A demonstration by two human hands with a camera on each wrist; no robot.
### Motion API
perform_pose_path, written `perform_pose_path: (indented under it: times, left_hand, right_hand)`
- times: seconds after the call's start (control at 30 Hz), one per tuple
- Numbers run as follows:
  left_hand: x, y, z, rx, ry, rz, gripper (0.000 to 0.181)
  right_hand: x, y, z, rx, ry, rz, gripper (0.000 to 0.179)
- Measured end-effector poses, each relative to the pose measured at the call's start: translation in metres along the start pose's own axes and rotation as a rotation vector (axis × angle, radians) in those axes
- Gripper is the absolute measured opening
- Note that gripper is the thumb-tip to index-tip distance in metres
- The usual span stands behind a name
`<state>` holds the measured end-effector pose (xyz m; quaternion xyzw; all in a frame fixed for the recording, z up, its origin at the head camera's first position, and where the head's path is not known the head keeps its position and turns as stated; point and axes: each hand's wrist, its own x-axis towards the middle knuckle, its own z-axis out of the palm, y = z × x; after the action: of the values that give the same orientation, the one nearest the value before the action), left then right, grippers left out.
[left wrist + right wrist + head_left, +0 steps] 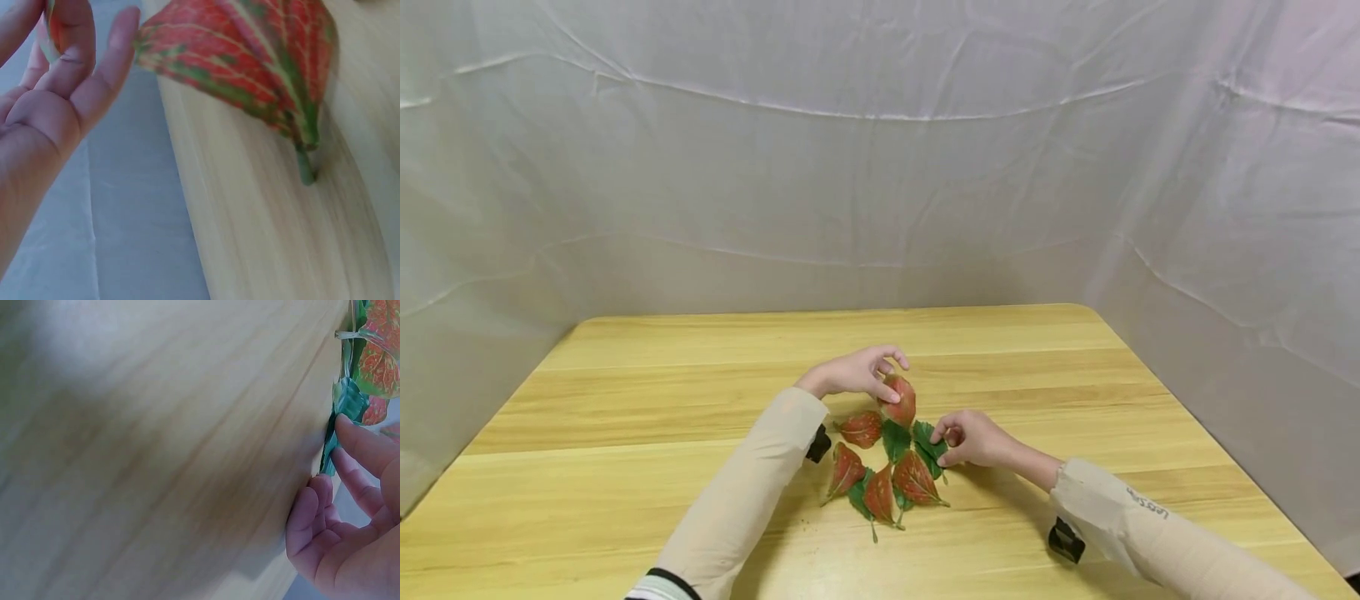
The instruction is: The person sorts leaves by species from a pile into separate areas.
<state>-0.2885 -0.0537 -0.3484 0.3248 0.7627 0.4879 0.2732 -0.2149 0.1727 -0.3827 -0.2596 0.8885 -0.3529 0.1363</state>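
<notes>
Between thumb and fingers my left hand holds a red leaf with green edges, at the far side of a ring of leaves. Only a sliver of that leaf shows between the fingers in the left wrist view. Across the ring, my right hand has thumb and index fingertips on a dark green leaf at the table, its other fingers curled in. The same green leaf shows edge-on under those fingertips in the right wrist view. Another red leaf lies near my left hand, its stem toward the camera.
The ring also holds more red leaves, such as one at the left and one at the front right, with green leaves between them. Beneath is a wooden table. White cloth hangs behind and beside it.
</notes>
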Motion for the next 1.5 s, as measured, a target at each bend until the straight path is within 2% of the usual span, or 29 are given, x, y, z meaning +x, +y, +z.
perform_pose_path:
  times: [0.1,0.2,0.3,0.43,0.67,0.77,0.87,1.0,1.2,1.27,1.5]
  left_hand:
    - [-0.003,-0.001,-0.002,-0.098,0.032,0.019,0.033]
    - [-0.005,-0.002,-0.004,-0.146,0.055,0.056,0.025]
    - [-0.007,-0.003,-0.006,-0.155,0.081,0.074,0.017]
    - [-0.011,-0.005,-0.008,-0.128,0.121,0.057,0.011]
    - [-0.023,-0.01,-0.012,-0.168,0.163,0.054,0.022]
    - [-0.03,-0.014,-0.015,-0.203,0.174,0.078,0.029]
    - [-0.037,-0.018,-0.019,-0.222,0.195,0.12,0.027]
    - [-0.047,-0.023,-0.025,-0.21,0.25,0.149,0.02]
    - [-0.059,-0.024,-0.031,-0.106,0.329,0.092,0.015]
    - [-0.061,-0.025,-0.032,-0.072,0.333,0.078,0.016]
    - [-0.068,-0.027,-0.034,-0.027,0.311,0.096,0.016]
  right_hand:
    - [0.0,0.0,0.0,-0.001,0.002,-0.004,0.019]
    - [0.0,0.0,0.0,-0.008,0.007,-0.008,0.02]
    - [0.0,0.0,0.0,-0.016,0.012,-0.009,0.02]
    - [0.0,-0.001,0.0,-0.018,0.015,-0.005,0.02]
    - [0.0,-0.001,0.0,-0.012,0.014,0.019,0.02]
    - [0.0,-0.002,0.0,-0.011,0.013,0.032,0.02]
    - [-0.001,-0.004,-0.001,-0.001,0.01,0.028,0.02]
    - [-0.001,-0.005,-0.002,0.007,0.006,0.03,0.02]
    - [0.0,-0.004,-0.002,0.004,0.007,0.035,0.019]
    - [0.0,-0.003,-0.002,0.002,0.008,0.035,0.019]
    - [0.0,-0.002,-0.002,-0.003,0.008,0.029,0.02]
